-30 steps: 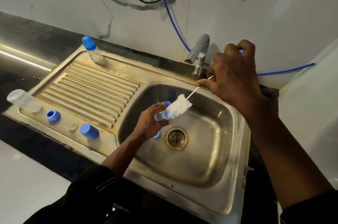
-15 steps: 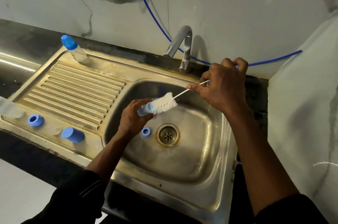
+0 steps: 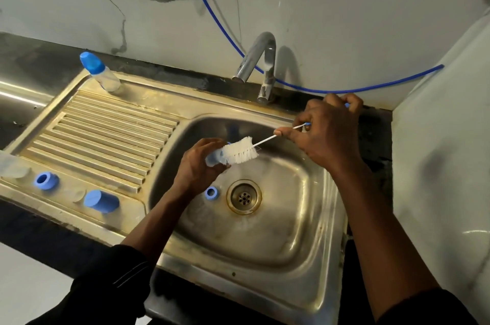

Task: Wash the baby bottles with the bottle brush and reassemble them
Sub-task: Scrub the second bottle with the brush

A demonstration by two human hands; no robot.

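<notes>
Two things are hard for us to read. The small blue piece [image 3: 212, 158] in our left hand [image 3: 196, 168] is mostly covered by fingers and bristles, so we cannot tell cap from ring. A clear bottle [image 3: 10, 165] far left of the drain [image 3: 244, 196] is cut off by the frame edge.

Our left fingers curl around the blue piece, above the basin and just up-left of the drain. Our right hand [image 3: 327, 133], up and right of the drain, has its fingers clamped on the thin white wire handle of the bottle brush [image 3: 240, 151], with the blue grip end mostly buried in the fist. The soft white bristles press against the blue piece.

A blue ring [image 3: 211, 192] of plastic lies in the steel sink [image 3: 291, 245], just left of the drain. Further left, beside the ribbed drainboard, sit a second ring [image 3: 45, 180], open end up, and a blue cap [image 3: 102, 201] on its side. A pale disc between them is too faint to name. Far up-left of the drain stands a capped bottle [image 3: 102, 72], and we cannot see whether it holds anything.
</notes>
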